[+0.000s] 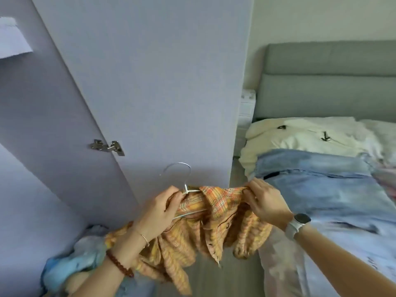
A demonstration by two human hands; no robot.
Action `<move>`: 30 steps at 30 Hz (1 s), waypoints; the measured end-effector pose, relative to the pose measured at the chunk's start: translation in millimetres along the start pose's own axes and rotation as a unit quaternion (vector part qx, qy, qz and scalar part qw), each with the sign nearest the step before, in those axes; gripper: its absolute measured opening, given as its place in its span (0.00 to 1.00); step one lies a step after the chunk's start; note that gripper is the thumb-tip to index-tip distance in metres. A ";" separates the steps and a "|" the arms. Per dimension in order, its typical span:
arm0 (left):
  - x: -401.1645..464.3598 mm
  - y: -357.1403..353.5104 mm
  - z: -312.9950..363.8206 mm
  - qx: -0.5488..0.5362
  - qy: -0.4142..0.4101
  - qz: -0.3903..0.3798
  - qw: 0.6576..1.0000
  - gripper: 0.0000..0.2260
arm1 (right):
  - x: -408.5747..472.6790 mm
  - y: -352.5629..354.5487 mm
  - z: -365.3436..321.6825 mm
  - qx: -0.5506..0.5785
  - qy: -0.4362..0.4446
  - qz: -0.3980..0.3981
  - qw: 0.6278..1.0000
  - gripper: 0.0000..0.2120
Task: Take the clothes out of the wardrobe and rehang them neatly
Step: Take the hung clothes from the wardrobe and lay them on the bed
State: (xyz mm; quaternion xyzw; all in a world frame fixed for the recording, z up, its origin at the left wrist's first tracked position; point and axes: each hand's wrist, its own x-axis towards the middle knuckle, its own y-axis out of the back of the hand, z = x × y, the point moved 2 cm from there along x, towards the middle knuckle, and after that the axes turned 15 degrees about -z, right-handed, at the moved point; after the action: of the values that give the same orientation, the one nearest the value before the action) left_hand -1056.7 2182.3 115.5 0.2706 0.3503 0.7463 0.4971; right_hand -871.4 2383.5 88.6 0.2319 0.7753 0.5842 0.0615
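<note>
Both forearms reach in from the bottom edge, nearest the camera. Far left, a blue heap [70, 262] of cloth lies low against the wardrobe [25, 146], just beside the left wrist, which wears a bead bracelet [120, 265] and a thin bangle [144, 237]. Higher up, a white sheet [12, 37] sticks out at the left edge. A hinge [107, 146] joins the wardrobe to its open door [160, 82], which fills the middle of the view.

In front of the door, the left hand [159, 213] curls its fingers round the shirt [205, 228] and the hanger [182, 185] where the hook meets the shoulder bar. The hook stands upright above the hand, free of any rail. The shirt, orange and yellow plaid, is bunched on the hanger between the two hands, its collar lying over the bar and its lower part sagging in folds over the floor [225, 281].

The right hand [264, 200] pinches the shirt's other shoulder between thumb and curled fingers, at about the same height as the left. A watch [299, 224] with a white band sits on that wrist.

To the right lies the bed [321, 243], with a grey headboard [325, 82]. On it are a white garment [300, 138] with small dark marks and, nearer, a pale blue one [317, 181] touching it.
</note>
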 end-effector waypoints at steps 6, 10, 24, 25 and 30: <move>55.8 -72.4 101.4 0.032 -0.135 -0.067 0.988 0.09 | -90.5 24.0 67.9 0.030 -0.134 -0.023 0.990 0.17; 85.5 -94.3 150.1 0.117 -0.176 -0.002 0.977 0.04 | -138.9 44.1 81.6 0.046 -0.183 -0.007 0.982 0.19; 172.2 -183.5 240.6 -0.012 -0.353 -0.126 0.927 0.09 | -211.0 89.3 62.4 0.103 -0.431 0.073 0.893 0.16; 174.0 -189.2 252.9 -0.019 -0.366 -0.129 0.922 0.09 | -219.4 95.0 64.3 0.095 -0.447 0.093 0.885 0.15; 180.2 -224.5 319.4 -0.023 -0.409 -0.145 0.900 0.12 | -257.0 115.0 86.3 0.039 -0.505 0.183 0.843 0.15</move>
State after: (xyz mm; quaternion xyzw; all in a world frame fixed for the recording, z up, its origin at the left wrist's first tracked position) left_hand -757.2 2489.7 141.9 0.4867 0.1339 0.4971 0.7058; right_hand -579.3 2372.5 124.2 0.6343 0.6028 0.3563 0.3276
